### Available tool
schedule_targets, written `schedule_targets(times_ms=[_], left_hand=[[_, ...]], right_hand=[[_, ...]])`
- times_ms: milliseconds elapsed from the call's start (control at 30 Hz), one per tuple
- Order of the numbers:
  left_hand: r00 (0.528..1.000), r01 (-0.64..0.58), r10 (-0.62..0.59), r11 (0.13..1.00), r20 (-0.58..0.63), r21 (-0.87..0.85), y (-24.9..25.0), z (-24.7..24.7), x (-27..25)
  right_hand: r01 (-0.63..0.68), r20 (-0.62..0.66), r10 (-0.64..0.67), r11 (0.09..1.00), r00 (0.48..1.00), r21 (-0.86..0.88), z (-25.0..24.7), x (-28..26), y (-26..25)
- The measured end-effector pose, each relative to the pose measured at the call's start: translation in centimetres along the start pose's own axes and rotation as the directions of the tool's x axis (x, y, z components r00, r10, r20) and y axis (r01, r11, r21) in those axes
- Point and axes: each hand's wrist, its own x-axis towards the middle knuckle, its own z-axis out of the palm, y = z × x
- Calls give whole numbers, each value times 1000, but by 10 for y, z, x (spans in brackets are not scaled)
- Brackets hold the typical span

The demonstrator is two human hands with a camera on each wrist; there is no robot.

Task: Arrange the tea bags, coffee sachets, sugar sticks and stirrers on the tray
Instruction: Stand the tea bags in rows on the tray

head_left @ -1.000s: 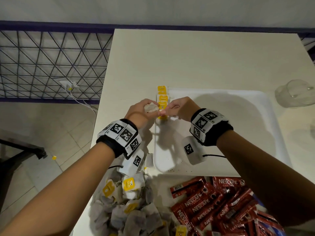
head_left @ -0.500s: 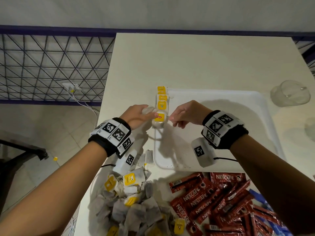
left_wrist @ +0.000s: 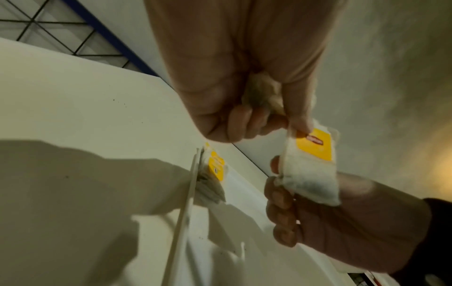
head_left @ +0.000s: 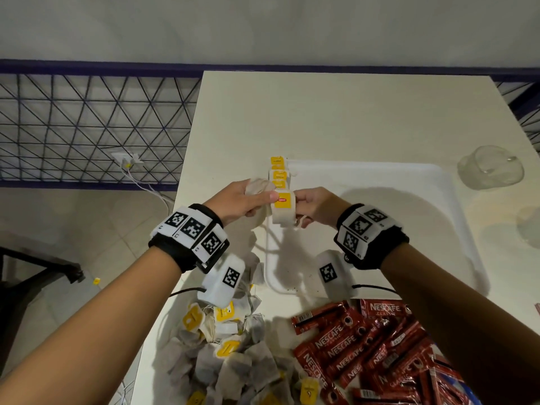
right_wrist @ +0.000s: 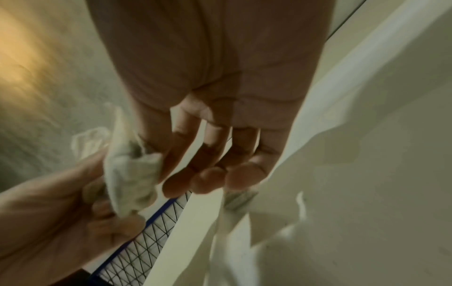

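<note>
left hand (head_left: 244,201): pinches tea bag (head_left: 283,208), spare bags balled in palm | right hand (head_left: 314,207): grips same bag's other side, likely squaring it | bag over white tray (head_left: 455,217) left edge, extending tea-bag row (head_left: 278,171)

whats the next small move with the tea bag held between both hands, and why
Probably lower the tea bag onto the tray just in front of the row of tea bags on its left edge. The right hand and left hand hold it above that spot, label up like the others; the left hand also grips a spare bag.
</note>
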Motion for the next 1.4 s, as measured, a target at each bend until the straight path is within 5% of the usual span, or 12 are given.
schedule_targets(times_ms=[333,467,667,900,1200,1400], left_hand=[[994,68,-73,996,-75,-61,-22,9,12],[994,105,-105,994,-41,3,-28,9,17],[992,120,-116,989,-54,83,-28,7,24],[949,101,-59,987,-311,122,-38,-4,30],[963,165,-80,929,-258,330,-31,5,24],[970,138,-48,918,-240,373,-16,3,14]], right_hand=[[27,-262,-27,1000,965,-5,6,10,23],[-28,-161,62,979,985,202,1,11,16],[-39,-164,35,999,986,-25,6,28,11],[-50,-249,24,994,968,-96,1,53,10],[-87,-296,68,995,953,-51,3,57,15],[99,-309,-106,994,945,-37,2,35,7]])
